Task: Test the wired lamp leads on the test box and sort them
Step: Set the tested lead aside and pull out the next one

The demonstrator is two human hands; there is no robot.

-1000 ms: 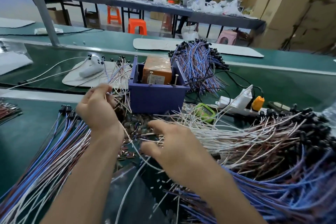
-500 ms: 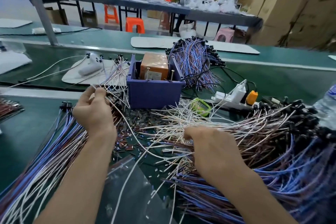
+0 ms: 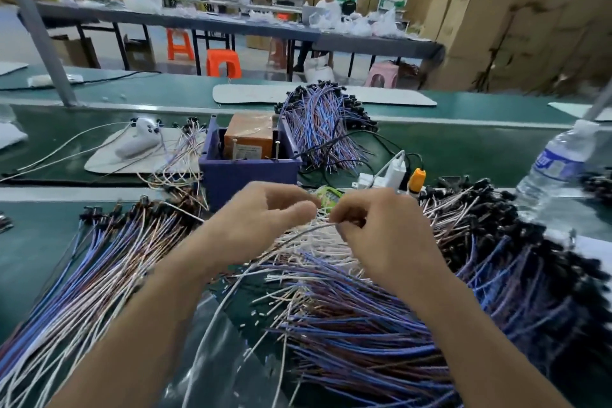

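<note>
One white lead (image 3: 308, 230) in the tight grip of left hand (image 3: 261, 219) and right hand (image 3: 381, 232).

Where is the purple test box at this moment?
Head view, centre: the purple box sits just beyond the left hand, with a white power strip to its right.

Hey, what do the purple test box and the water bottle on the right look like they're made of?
Test box: probably moulded plastic, matte purple; even colour, thick smooth walls. Water bottle: thin clear plastic, glossy; see-through body with highlights and a wrapped blue-and-white label.
</note>
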